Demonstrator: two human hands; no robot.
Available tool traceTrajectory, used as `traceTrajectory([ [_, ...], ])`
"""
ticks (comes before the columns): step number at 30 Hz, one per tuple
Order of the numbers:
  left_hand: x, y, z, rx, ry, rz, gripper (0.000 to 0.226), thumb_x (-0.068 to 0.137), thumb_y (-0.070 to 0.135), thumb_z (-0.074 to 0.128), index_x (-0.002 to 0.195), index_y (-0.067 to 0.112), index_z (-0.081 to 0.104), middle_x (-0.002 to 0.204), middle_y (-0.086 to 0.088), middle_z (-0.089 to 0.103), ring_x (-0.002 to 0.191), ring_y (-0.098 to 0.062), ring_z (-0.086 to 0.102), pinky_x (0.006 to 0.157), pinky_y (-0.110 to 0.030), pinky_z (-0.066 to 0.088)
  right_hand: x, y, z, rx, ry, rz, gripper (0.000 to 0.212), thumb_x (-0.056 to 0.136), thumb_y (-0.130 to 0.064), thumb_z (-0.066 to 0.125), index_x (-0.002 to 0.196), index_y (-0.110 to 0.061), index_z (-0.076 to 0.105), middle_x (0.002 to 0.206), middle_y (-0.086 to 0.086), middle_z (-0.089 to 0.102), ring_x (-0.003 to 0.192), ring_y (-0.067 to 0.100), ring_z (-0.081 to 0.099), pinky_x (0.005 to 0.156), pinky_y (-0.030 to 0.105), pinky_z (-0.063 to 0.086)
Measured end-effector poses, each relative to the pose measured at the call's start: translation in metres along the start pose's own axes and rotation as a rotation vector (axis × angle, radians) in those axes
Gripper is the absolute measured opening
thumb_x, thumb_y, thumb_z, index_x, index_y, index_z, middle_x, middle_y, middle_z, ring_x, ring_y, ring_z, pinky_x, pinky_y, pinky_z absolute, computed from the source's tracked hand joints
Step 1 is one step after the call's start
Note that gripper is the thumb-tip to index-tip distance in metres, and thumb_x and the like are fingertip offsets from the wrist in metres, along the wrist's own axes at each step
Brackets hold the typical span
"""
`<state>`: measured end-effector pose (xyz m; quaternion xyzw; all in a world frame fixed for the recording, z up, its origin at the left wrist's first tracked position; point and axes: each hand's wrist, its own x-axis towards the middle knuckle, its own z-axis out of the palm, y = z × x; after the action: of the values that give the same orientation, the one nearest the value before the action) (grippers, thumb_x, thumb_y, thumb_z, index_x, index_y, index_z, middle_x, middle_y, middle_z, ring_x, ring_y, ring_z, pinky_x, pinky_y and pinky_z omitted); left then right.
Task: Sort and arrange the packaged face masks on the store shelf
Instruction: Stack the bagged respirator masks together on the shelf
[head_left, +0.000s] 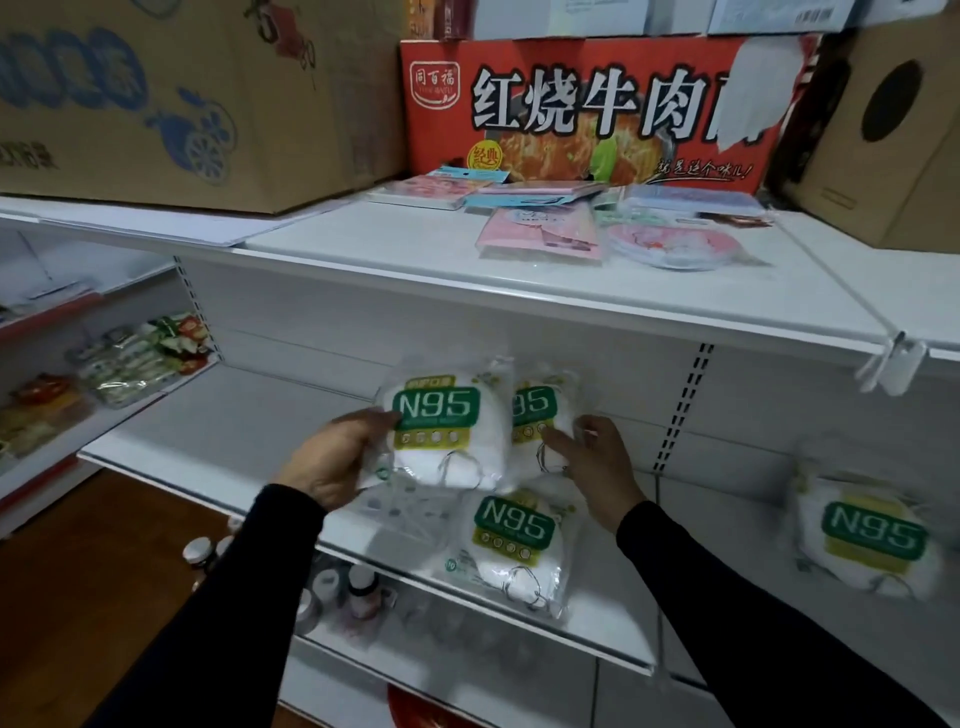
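My left hand grips a clear pack of white N95 masks with a green label, held above the middle shelf. My right hand holds a second N95 pack that sits partly behind the first. A third N95 pack lies flat on the shelf below them. Another N95 pack lies on the shelf section to the right. On the top shelf lie several pink and blue mask packs.
A red noodle carton and brown cardboard boxes stand at the back of the top shelf. Snack packets fill the shelves at the left. Small jars sit on the shelf below. A white divider clip hangs from the top shelf edge.
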<state>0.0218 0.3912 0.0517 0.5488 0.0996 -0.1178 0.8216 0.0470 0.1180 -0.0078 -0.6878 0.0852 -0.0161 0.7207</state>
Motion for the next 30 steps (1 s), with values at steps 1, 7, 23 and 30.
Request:
traceTrajectory([
  [1, 0.004, -0.006, 0.01, -0.025, 0.012, -0.015, 0.022, 0.089, 0.002, 0.049, 0.106, -0.007, 0.058, 0.087, -0.023, 0.071, 0.065, -0.027, 0.071, 0.06, -0.033, 0.06, -0.001, 0.001, -0.002, 0.097, -0.039, 0.025, 0.049, 0.069, -0.034, 0.084, 0.104, -0.017, 0.054, 0.114, 0.01, 0.064, 0.098, 0.027, 0.068, 0.07, 0.033, 0.055],
  [7, 0.019, -0.041, 0.066, 0.033, -0.02, -0.105, 0.042, 0.092, 0.013, 0.053, 0.129, -0.007, 0.052, 0.122, -0.027, 0.062, 0.104, -0.038, 0.064, 0.085, -0.048, 0.054, -0.023, -0.004, -0.027, 0.24, -0.356, 0.034, 0.042, 0.09, -0.023, 0.064, 0.129, -0.007, 0.057, 0.127, 0.019, 0.062, 0.119, 0.037, 0.058, 0.104, 0.056, 0.043],
  [23, 0.009, -0.186, 0.285, 0.553, -0.594, 0.063, 0.045, 0.085, 0.003, 0.068, 0.127, 0.017, 0.057, 0.123, -0.003, 0.067, 0.107, -0.014, 0.067, 0.087, -0.025, 0.055, -0.117, -0.006, -0.274, -0.365, 0.066, 0.008, 0.04, 0.08, -0.013, 0.077, 0.101, -0.036, 0.052, 0.1, -0.018, 0.063, 0.077, -0.019, 0.059, 0.064, 0.003, 0.045],
  [30, 0.02, -0.272, 0.351, 0.53, -0.469, 0.07, 0.06, 0.076, -0.004, 0.074, 0.13, 0.014, 0.052, 0.125, -0.004, 0.064, 0.111, -0.017, 0.063, 0.08, -0.021, 0.057, -0.118, 0.039, -0.357, -0.439, 0.228, -0.092, 0.054, 0.076, -0.011, 0.08, 0.115, -0.031, 0.05, 0.115, -0.012, 0.059, 0.097, -0.012, 0.055, 0.069, 0.0, 0.042],
])
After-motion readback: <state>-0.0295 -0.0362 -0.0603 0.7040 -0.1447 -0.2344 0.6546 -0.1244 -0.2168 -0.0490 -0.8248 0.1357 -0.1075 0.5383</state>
